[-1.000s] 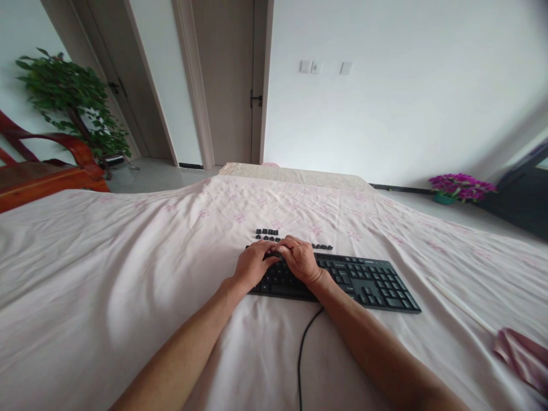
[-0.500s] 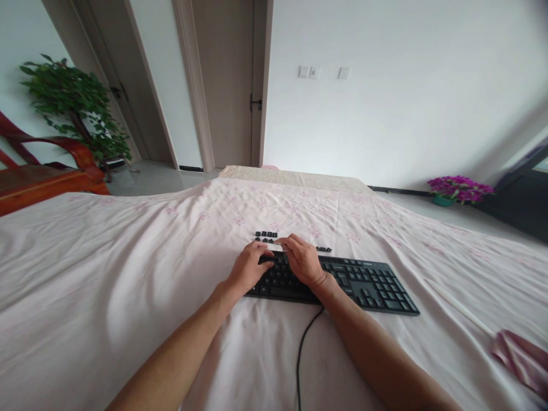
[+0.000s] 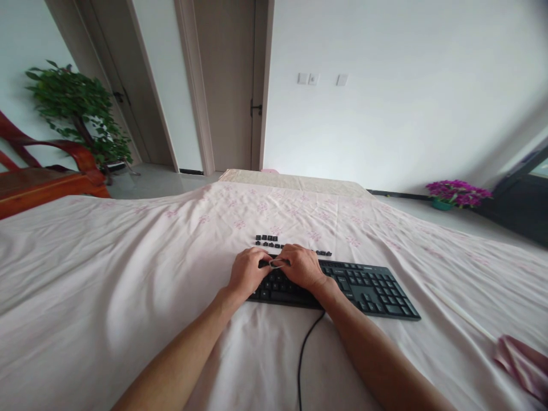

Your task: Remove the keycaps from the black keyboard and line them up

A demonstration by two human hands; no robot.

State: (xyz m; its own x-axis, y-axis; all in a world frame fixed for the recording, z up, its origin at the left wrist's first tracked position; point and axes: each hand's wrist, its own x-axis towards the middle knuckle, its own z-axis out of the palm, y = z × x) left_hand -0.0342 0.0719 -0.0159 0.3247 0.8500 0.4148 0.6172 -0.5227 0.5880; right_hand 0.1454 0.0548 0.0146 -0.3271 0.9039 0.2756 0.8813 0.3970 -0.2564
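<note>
A black keyboard (image 3: 372,288) lies on a pale pink bedsheet (image 3: 128,268), and its cable (image 3: 302,354) runs toward me. Both hands sit on its left part with the fingers curled. My left hand (image 3: 246,273) and my right hand (image 3: 302,267) meet at a small pale thin thing (image 3: 277,263), pinched between their fingertips just above the keys. I cannot make out what it is. Several loose black keycaps (image 3: 268,238) lie in short rows on the sheet just behind the keyboard, and a few more keycaps (image 3: 324,253) lie to the right of my hands.
A folded pink cloth (image 3: 520,359) lies at the bed's right edge. A red wooden chair (image 3: 47,177) and a green potted plant (image 3: 77,108) stand at the left. Purple flowers (image 3: 456,191) sit on the floor at the right, and a door (image 3: 231,85) is straight ahead.
Both hands have drawn slightly toward me over the keys and closed together. The pale thin thing now shows between the fingertips. The view has tilted down a little.
</note>
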